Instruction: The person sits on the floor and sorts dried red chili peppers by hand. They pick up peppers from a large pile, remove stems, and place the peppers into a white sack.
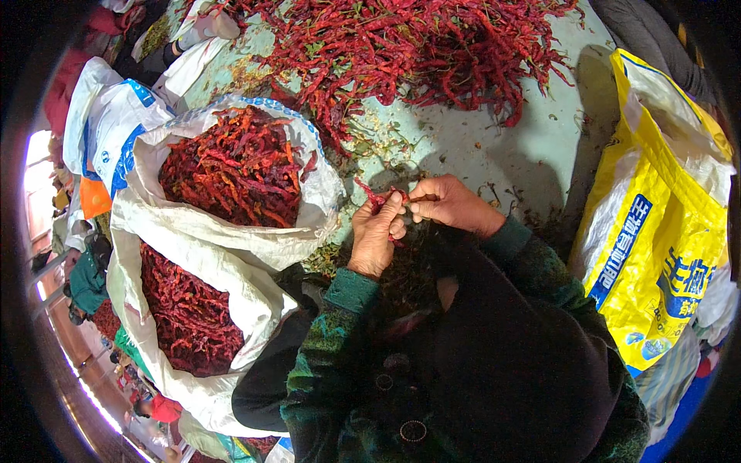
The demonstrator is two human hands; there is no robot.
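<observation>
Wrinkled dried red chili peppers are in my left hand, pinched between thumb and fingers, with one tip poking out above and another below. My right hand meets it just to the right, its thumb and forefinger closed on the end of a chili at the stem side. Beyond both hands a large heap of red chilies lies on a pale green surface. Loose green-brown stems are scattered between the heap and my hands.
Two open white woven sacks of red chilies stand at the left. A yellow woven bag bearing writing stands at the right. A person's foot is at the upper left, and another person's dark-clothed leg at the upper right. More people are at the far left.
</observation>
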